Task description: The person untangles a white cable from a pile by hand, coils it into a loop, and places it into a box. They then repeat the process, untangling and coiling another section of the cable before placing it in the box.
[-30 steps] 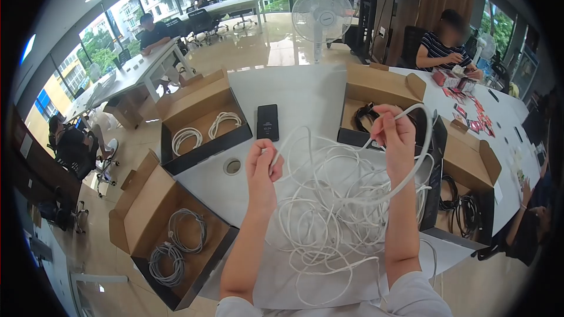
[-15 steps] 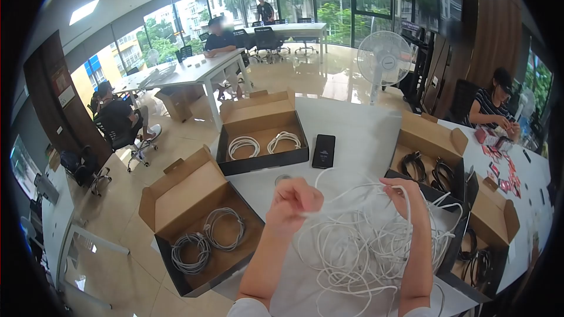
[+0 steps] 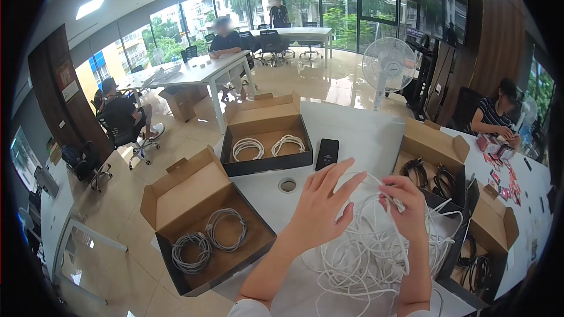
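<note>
Indoors, white table (image 3: 352, 118), tall windows, standing fan (image 3: 389, 70)

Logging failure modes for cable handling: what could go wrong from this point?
1. Snag: the right hand pinches white cable right above the tangled white pile; a pull could tighten the loops.
2. Knock: the phone lies just beyond the spread fingers of the left hand, so a forward sweep might push it.
3. Catch: white loops crowd the open boxes with black cables at the right, and could hook on a box edge.
</note>
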The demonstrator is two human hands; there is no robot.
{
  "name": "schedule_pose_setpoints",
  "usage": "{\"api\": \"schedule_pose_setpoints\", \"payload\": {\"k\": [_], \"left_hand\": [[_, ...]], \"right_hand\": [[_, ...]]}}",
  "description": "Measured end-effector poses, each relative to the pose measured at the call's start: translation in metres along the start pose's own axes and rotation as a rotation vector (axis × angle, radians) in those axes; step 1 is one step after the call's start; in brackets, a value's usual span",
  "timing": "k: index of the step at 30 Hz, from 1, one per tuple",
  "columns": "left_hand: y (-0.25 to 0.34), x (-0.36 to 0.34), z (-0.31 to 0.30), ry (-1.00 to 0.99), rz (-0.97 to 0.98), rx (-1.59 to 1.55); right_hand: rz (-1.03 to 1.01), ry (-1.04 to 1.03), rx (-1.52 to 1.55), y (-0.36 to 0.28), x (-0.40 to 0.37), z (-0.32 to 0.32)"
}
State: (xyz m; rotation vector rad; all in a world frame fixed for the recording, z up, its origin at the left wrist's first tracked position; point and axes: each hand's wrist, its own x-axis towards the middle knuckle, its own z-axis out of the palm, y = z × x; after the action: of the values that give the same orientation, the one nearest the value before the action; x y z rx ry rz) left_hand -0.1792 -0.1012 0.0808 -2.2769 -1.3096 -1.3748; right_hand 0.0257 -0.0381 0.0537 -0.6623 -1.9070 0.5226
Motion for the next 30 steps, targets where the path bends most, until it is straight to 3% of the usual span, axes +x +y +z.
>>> {"api": "schedule_pose_setpoints", "payload": {"k": [4,10,12,14,15,19,22,24,26,30], "left_hand": [[0.003,0.002,0.006,-0.044,0.085,0.090],[-0.015,-0.009,0.015,-0.239,-0.024,-0.213],[-0.022,-0.010,0.016,-0.139,-0.048,-0.220],[-0.024,-0.011,0.015,-0.015,-0.265,-0.340],[-0.027,-0.008,0.012,0.004,-0.252,-0.240],[-0.057,-0.025,0.018,0.232,-0.610,-0.601],[-0.062,-0.019,0.007,0.412,-0.723,-0.839],[-0.063,-0.012,0.008,0.679,-0.797,-0.862],[-0.074,-0.018,-0.003,0.742,-0.877,-0.885],[-0.080,-0.022,-0.010,0.754,-0.729,-0.970]], "right_hand": [[-0.071,-0.138,0.112,-0.003,-0.010,0.002],[-0.103,-0.165,0.201,-0.008,-0.011,0.006],[-0.079,-0.171,0.249,-0.008,-0.010,-0.002],[-0.108,-0.188,0.350,-0.008,-0.009,-0.008],[-0.087,-0.218,0.416,0.000,-0.012,-0.009],[-0.139,-0.250,0.452,0.003,-0.015,-0.017],[-0.079,-0.273,0.489,0.000,-0.014,-0.028],[-0.084,-0.244,0.455,0.003,-0.013,-0.036],[-0.061,-0.255,0.452,0.010,-0.012,-0.040],[-0.073,-0.234,0.516,0.008,-0.011,-0.038]]}}
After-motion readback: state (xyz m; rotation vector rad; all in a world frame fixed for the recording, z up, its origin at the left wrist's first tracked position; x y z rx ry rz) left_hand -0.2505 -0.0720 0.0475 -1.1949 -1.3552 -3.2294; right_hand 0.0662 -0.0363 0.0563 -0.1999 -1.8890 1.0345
